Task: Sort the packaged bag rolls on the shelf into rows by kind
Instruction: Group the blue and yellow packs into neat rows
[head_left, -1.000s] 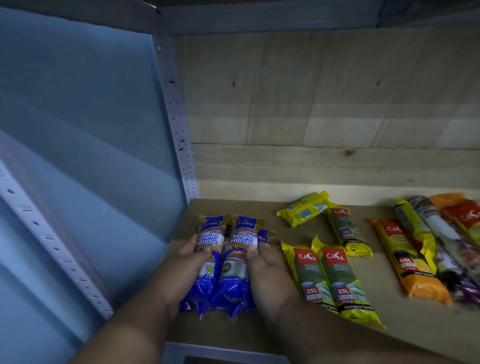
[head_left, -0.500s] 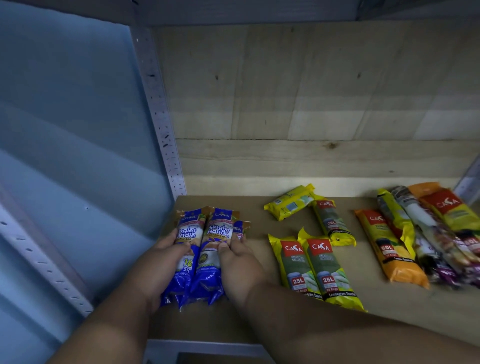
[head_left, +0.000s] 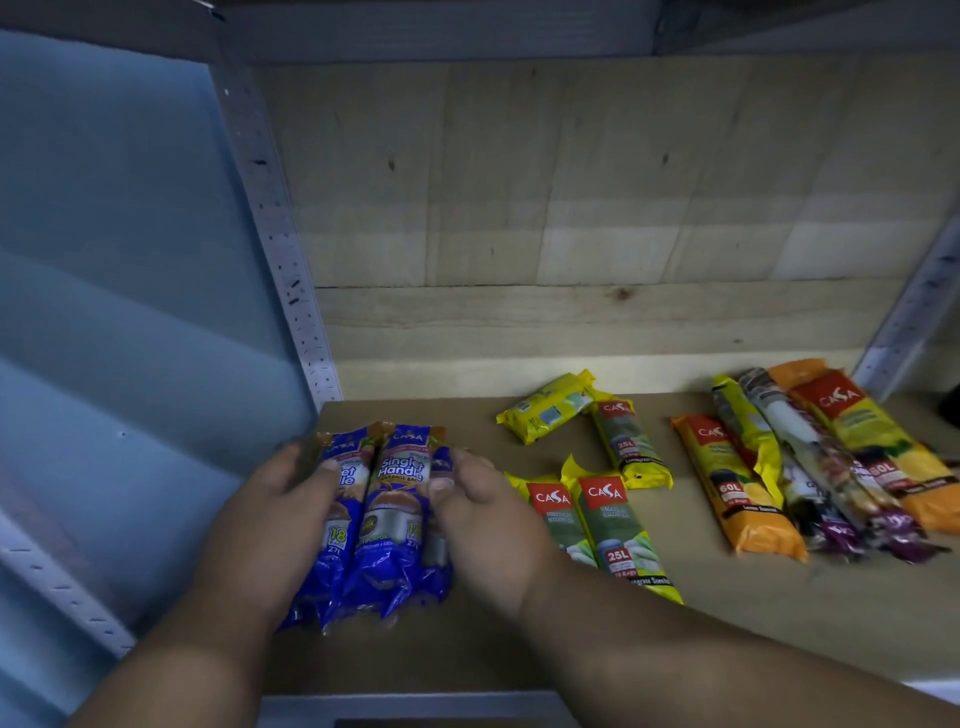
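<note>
I see a dim, bluish view; soft light falls on the back boards (head_left: 597, 208), the forearms sit in shadow, edges bow, and detail is slightly blurred.

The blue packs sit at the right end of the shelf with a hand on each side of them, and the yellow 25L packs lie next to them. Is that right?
Not quite. The head view shows the blue packs at the left end of the shelf, by the metal upright. The rest holds: the left hand and right hand flank them, and the yellow 25L packs lie next to them.
</note>
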